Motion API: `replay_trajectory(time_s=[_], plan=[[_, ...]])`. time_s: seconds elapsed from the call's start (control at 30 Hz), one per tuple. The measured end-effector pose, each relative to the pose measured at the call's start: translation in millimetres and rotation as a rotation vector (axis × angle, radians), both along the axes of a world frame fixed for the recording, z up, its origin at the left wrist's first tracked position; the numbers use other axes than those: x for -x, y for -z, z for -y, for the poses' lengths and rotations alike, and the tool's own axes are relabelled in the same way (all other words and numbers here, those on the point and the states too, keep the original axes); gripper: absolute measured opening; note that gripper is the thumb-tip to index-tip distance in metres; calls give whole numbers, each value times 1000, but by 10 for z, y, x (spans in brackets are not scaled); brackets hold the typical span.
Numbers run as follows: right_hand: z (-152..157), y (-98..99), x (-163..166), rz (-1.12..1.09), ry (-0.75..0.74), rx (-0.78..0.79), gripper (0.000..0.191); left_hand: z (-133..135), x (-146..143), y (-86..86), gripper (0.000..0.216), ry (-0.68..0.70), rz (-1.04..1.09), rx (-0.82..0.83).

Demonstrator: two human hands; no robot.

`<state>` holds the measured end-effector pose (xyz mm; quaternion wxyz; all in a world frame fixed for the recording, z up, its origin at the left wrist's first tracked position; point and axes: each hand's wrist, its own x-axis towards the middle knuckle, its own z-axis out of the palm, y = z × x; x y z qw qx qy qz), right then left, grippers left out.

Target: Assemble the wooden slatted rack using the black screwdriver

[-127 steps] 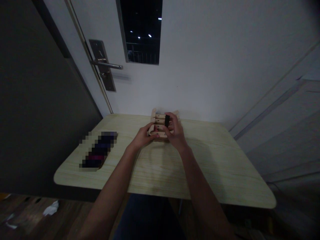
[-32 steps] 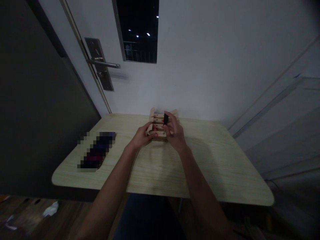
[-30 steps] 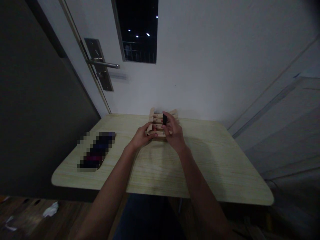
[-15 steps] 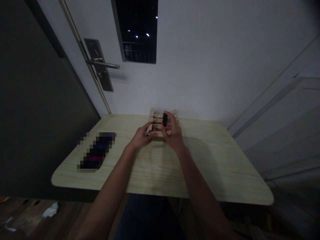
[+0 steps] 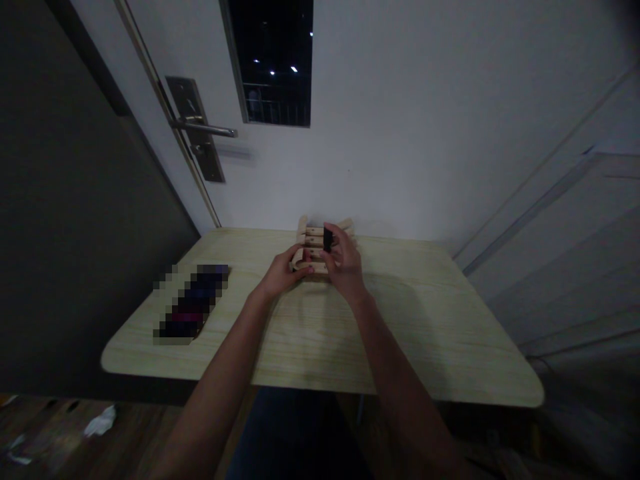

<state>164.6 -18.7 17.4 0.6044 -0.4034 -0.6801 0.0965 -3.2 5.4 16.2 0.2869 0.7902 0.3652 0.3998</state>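
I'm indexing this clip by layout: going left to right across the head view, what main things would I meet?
Crumpled white scrap → pixelated dark object → left hand gripping the wooden frame → right hand pinching a black piece.

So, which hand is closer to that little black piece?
Right. The right hand is holding the black piece. The left hand is off to its left, holding the left side of the slatted wooden frame.
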Motion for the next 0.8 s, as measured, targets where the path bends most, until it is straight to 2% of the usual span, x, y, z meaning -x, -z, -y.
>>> replay_trajectory(time_s=[0.17,0.33,0.57,0.8], plan=[[25,-6,25,-21,16,5,49,7,1,-12,30,15,4,-4],[94,-48,13,-4,-40,20,45,17,0,-18,32,14,9,2],[75,-36,-9,-9,-48,48,44,35,-4,-31,32,10,0,4],[49,-43,20,40,53,9,47,13,1,-10,38,-9,-9,-3]])
